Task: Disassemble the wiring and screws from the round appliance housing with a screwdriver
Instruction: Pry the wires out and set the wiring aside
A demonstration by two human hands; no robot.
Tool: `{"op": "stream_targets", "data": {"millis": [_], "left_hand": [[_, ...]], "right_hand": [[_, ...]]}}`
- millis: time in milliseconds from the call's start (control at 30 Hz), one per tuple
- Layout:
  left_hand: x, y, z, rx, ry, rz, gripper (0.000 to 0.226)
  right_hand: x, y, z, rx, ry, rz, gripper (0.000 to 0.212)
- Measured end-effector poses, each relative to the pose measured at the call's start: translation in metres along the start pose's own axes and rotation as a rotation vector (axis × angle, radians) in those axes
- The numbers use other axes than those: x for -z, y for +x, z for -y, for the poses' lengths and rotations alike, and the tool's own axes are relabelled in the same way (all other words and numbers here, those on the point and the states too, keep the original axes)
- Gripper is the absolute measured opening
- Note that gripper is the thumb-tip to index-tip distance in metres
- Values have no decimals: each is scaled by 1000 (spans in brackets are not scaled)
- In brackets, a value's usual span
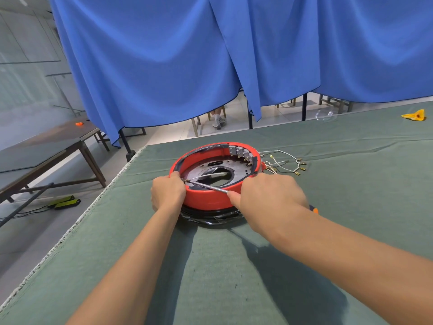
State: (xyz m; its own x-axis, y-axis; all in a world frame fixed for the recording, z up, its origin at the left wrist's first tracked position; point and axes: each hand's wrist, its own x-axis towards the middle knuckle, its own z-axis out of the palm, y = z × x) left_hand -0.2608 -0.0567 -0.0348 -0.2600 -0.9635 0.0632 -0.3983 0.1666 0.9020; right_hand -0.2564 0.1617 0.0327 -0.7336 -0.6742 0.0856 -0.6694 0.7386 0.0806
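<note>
Your two forearms reach forward over the green cloth [234,266] that covers the table. Your left hand [167,192] curls over the near-left rim of the round red housing [206,200], thumb on the inside, gripping it. Your right hand [267,198] is closed around the screwdriver [208,186]; its forefinger lies along the metal shaft, and a bit of the orange and dark handle shows behind the wrist. The shaft runs leftward across the near rim, and its tip sits at the inner wall just beside your left thumb.

The housing sits on the cloth near the table's left edge, on a black base ring [210,216] wrapped in clear film. Inside it lies a grey metal plate [199,171] with a central oval opening, and a white lead arcs across that opening. A row of metal terminals [241,154] lines the far-right inner wall.

Just beyond the housing on the right, loose white wires [285,161] with brass connectors are spread on the cloth.

Farther off, at the table's far right, lie a yellow scrap [414,114] and clear safety glasses [325,116]. A blue curtain [210,55] hangs behind, and a dark side table [46,146] stands at left.
</note>
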Motion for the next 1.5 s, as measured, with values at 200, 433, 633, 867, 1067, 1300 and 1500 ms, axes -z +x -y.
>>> {"op": "stream_targets", "data": {"millis": [200, 433, 633, 867, 1067, 1300, 1500], "left_hand": [[1, -7, -1, -8, 29, 1, 32], [3, -3, -1, -62, 28, 75, 39], [6, 18, -2, -152, -93, 382, 30], [26, 31, -23, -368, 60, 747, 18], [54, 15, -27, -268, 403, 596, 17], [58, 3, -31, -437, 605, 628, 15], [33, 20, -37, -752, 654, 582, 40]], "right_hand": [[-7, 9, 6, -37, 38, -21, 26], [-19, 9, -18, -123, 141, -43, 47], [-23, 17, -57, -261, 317, -150, 66], [-13, 46, -68, -252, 275, -198, 73], [-18, 50, -60, -213, 220, -196, 72], [-17, 44, -61, -103, 54, -267, 78], [-21, 35, -76, -100, -24, -262, 73]]}}
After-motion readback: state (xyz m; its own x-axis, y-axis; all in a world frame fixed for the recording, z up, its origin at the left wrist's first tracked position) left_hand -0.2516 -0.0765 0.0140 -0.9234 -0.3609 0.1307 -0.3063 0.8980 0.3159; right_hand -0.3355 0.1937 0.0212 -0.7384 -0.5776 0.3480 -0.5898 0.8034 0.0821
